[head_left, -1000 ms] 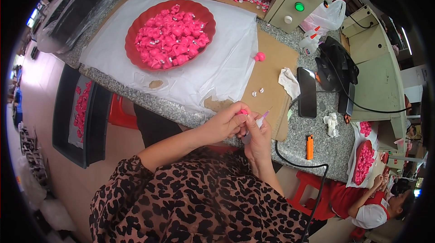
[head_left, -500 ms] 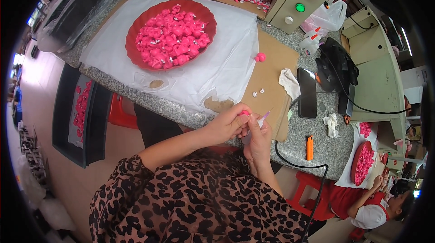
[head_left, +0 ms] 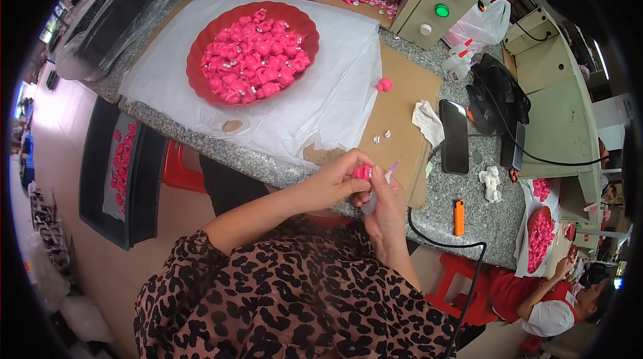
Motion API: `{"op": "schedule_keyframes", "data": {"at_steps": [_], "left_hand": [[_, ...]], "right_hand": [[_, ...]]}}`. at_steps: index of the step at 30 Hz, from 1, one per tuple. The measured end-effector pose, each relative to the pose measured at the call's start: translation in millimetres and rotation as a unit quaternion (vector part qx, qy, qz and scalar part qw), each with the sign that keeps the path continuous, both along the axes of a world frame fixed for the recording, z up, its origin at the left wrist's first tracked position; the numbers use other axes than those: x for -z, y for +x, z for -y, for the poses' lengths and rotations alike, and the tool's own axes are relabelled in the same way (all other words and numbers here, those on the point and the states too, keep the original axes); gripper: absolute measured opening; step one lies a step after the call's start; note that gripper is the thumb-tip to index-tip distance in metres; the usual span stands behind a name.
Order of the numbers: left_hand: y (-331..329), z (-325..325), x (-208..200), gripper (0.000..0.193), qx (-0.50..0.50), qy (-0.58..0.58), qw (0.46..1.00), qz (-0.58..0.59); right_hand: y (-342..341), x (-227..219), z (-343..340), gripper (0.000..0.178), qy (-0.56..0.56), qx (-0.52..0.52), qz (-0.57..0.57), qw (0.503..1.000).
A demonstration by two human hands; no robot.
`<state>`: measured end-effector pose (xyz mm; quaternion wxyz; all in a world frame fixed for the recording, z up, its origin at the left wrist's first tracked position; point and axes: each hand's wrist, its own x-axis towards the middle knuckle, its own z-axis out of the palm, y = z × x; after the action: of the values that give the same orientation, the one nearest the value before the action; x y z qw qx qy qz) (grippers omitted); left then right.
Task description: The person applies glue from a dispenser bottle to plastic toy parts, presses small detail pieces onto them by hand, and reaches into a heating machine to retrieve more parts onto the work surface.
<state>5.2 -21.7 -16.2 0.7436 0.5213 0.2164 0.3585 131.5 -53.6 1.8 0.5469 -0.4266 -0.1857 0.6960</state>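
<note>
Pink piece (head_left: pixel 362 172), small and rounded, is at the person's left hand (head_left: pixel 343 177), pinched between the thumb and curled fingers, just above the near edge of the counter (head_left: pixel 485 225). The right hand (head_left: pixel 386 201) is closed around a translucent bottle (head_left: pixel 369 204) with a thin purple nozzle (head_left: pixel 393 169); its thumb lies up beside the pink piece. The two hands meet at the fingers (whether the right fingertips also touch the piece cannot be told).

Just beyond the hands, two small white parts (head_left: pixel 386 134) lie on brown cardboard (head_left: pixel 410 94). Farther up the same board sits a single pink ball (head_left: pixel 385 83). To the right are a white cloth (head_left: pixel 427 123), a black phone (head_left: pixel 454 138), a crumpled tissue (head_left: pixel 491 183) and an orange lighter (head_left: pixel 459 217).

Beyond and to the left, a red scalloped bowl (head_left: pixel 303 19) heaped with pink pieces (head_left: pixel 254 54) stands on white paper (head_left: pixel 351 57). Lower left, a dark bin (head_left: pixel 90 188) contains more such pieces. At far right, a co-worker (head_left: pixel 552 315) in red and white is seated.
</note>
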Motion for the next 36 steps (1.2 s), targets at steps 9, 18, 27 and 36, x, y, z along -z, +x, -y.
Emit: {"op": "schedule_keyframes", "data": {"at_steps": [9, 18, 27, 36], "left_hand": [[-20.6, -1.6, -5.3, 0.038, 0.041, -0.271, 0.957, 0.096], [-93.5, -62.3, -54.6, 0.031, -0.445, 0.389, 0.676, -0.441], [-48.7, -114.5, -58.9, 0.029, -0.325, 0.444, 0.672, -0.496], [44.6, -149.6, -14.1, 0.025, -0.184, 0.432, 0.701, -0.536]], "right_hand": [[16.5, -3.9, -7.9, 0.043, -0.047, -0.052, -0.037, 0.997], [32.2, -5.2, -5.6, 0.026, 0.022, -0.041, 0.037, 0.998], [35.6, 0.8, -8.4, 0.023, 0.037, -0.01, -0.024, 0.999], [45.0, -10.2, -3.2, 0.026, 0.061, 0.024, -0.01, 0.998]]}}
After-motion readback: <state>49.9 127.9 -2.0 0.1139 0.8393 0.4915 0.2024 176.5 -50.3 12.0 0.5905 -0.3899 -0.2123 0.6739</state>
